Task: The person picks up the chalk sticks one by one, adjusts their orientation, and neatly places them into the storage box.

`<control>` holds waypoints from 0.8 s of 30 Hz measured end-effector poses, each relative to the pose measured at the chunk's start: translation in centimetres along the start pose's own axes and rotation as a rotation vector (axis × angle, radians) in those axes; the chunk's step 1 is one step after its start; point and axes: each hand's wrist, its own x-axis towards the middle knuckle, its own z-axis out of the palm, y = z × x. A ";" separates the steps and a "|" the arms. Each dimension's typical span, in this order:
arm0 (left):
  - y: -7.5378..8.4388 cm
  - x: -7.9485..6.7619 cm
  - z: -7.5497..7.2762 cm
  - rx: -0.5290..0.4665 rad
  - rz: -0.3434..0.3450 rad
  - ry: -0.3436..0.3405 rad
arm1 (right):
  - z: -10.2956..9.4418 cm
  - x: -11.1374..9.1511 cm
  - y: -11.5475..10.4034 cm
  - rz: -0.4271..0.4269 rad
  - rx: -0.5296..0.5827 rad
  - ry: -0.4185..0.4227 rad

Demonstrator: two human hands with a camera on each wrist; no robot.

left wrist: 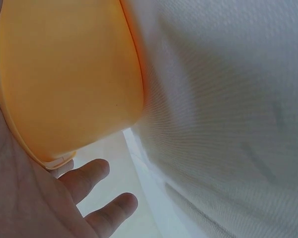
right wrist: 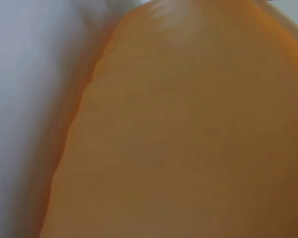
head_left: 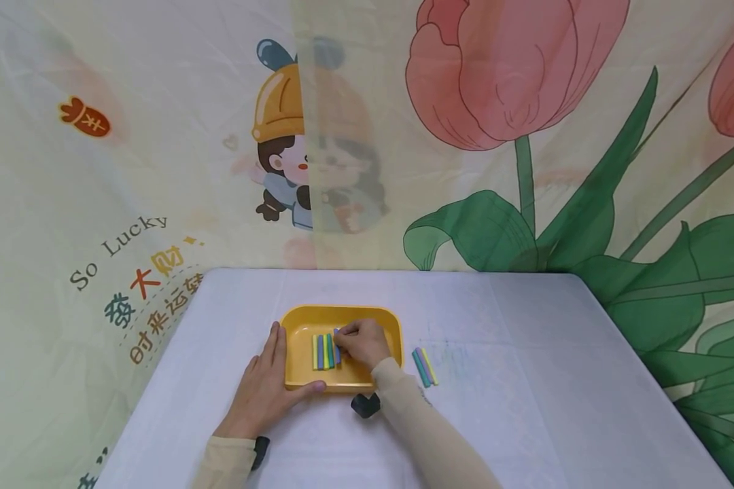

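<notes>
A yellow tray (head_left: 298, 348) sits on the table, with a row of yellow, blue and green chalk sticks (head_left: 321, 353) standing side by side across its floor. My right hand (head_left: 365, 345) reaches over the tray and pinches a blue chalk stick (head_left: 338, 356) at the right end of the row. Along the tray's left side lie the straight fingers of my left hand (head_left: 266, 387), its thumb stretched over the front rim. The left wrist view shows that palm against the tray's outer wall (left wrist: 69, 79). Only the tray's wall (right wrist: 179, 124) fills the right wrist view; the right fingers are hidden there.
Right of the tray, green, purple and yellow chalk sticks (head_left: 425, 367) lie together on the white tablecloth (head_left: 514, 407). Faint coloured smudges mark the cloth beside them. Behind the table's far edge hangs a printed curtain (head_left: 355, 258).
</notes>
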 end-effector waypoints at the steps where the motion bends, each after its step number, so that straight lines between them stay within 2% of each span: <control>1: 0.0 0.0 0.0 0.001 0.000 0.000 | 0.1 0.1 0.0 -0.007 -0.013 0.000; 6: 0.1 0.0 -0.1 0.004 -0.006 -0.001 | 0.5 0.5 0.3 -0.036 -0.071 0.000; 13: 0.2 0.0 0.0 0.001 -0.003 0.005 | 0.8 0.7 0.4 -0.052 -0.096 -0.008; 24: 0.3 -0.1 0.0 -0.013 -0.010 0.001 | 0.7 0.3 0.4 -0.093 -0.155 0.029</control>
